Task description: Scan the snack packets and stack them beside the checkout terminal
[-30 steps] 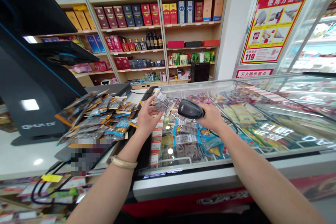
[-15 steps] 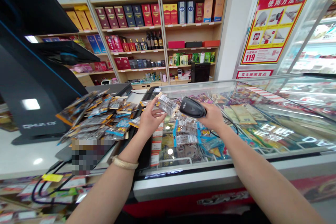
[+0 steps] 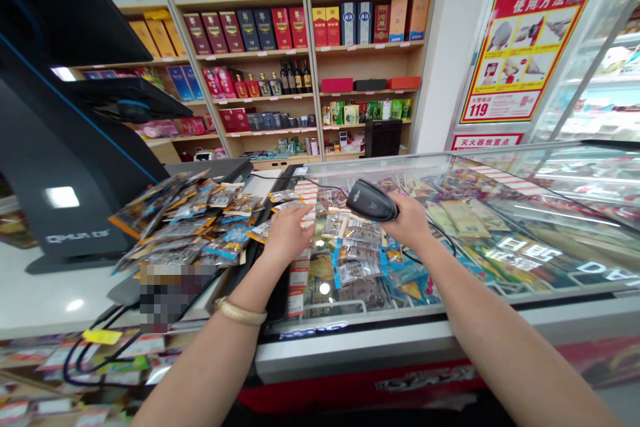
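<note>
Nearest the viewer, a pale gold, textured bangle [image 3: 241, 311] is worn on the left wrist. Ahead of it, the left hand [image 3: 289, 235] is noted palm down, fingers partly spread and bent; whether it pinches anything cannot be told. Small clear-and-orange plastic packets [image 3: 285, 196] lie just beyond its fingertips. To its left, a white, smooth worktop [image 3: 45, 293] carries a heaped pile of clear, blue and orange plastic packets [image 3: 200, 220], beside a dark grey, upright checkout terminal [image 3: 75, 167].

To the right, clear plastic packets with blue edges and white printed labels [image 3: 359, 247] lie overlapping on the glass of a white-rimmed display case [image 3: 360, 349]. Above and beyond them, the right hand [image 3: 411, 219] is closed around a black, rounded plastic barcode scanner [image 3: 371, 200], its head directed leftward, clear of the packets.

At the rear stand pale wooden shelves [image 3: 370, 67] bearing boxes and bottles; right of these hangs a red-and-yellow rectangular poster [image 3: 537, 37]
</note>
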Tool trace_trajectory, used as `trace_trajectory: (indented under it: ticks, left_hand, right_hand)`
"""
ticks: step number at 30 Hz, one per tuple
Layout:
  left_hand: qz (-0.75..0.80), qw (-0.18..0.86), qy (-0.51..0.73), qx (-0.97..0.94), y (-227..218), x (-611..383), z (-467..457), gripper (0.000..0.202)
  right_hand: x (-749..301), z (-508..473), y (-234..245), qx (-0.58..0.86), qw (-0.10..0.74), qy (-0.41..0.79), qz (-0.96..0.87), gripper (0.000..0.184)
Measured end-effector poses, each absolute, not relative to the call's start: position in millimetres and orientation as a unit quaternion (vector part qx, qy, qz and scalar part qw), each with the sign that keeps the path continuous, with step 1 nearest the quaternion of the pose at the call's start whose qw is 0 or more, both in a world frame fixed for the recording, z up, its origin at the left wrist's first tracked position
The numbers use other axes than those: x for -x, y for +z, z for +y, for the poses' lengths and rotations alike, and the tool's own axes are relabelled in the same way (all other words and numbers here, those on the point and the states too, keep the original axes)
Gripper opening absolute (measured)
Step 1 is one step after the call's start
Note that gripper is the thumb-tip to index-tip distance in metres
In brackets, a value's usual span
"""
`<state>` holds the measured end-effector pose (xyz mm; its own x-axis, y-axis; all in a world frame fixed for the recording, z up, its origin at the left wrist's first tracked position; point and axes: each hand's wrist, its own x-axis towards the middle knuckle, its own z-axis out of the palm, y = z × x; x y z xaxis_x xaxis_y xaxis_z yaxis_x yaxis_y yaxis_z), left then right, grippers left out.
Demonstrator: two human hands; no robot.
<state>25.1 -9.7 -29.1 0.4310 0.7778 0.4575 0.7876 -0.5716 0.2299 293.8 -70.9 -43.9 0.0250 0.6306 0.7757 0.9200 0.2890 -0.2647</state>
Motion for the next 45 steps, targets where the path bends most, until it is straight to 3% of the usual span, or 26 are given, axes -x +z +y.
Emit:
trace_trajectory:
  ticks: [4, 8, 12, 17, 25, 31, 45]
  left_hand:
    - [-0.635, 0.134, -0.206, 0.733, -27.1, 0.7, 5.5, 0.052]
    - [-0.673, 0.097, -0.117, 0.724, -26.1, 17.7, 17.4, 0.049]
    - [-0.665, 0.076, -0.118, 0.733, -22.9, 18.9, 18.4, 0.049]
    - [-0.620, 0.054, -0.182, 0.761, -19.2, 14.1, 16.3, 0.059]
    - [-0.398, 0.035, -0.315, 0.861, -14.7, 2.5, 13.4, 0.069]
    - [-0.347, 0.044, -0.318, 0.881, -13.9, -7.9, 3.5, 0.068]
    - [-0.295, 0.007, -0.324, 0.899, -19.8, -10.3, 4.0, 0.065]
  right_hand:
    - [-293.1, -70.6, -44.0, 0.575, 0.429, -0.173, -0.675, 0.020]
    - [-293.8, -70.0, -44.5, 0.578, 0.419, -0.180, -0.677, 0.020]
    - [-294.7, -70.1, -44.8, 0.577, 0.418, -0.177, -0.679, 0.021]
    - [-293.6, -70.6, -43.5, 0.579, 0.414, -0.173, -0.681, 0.022]
    - [-292.0, -71.6, -43.6, 0.576, 0.371, -0.151, -0.713, 0.027]
    - [-286.9, -74.8, -39.9, 0.567, 0.344, -0.133, -0.737, 0.020]
    - [-285.4, -76.0, -37.9, 0.574, 0.327, -0.109, -0.742, 0.029]
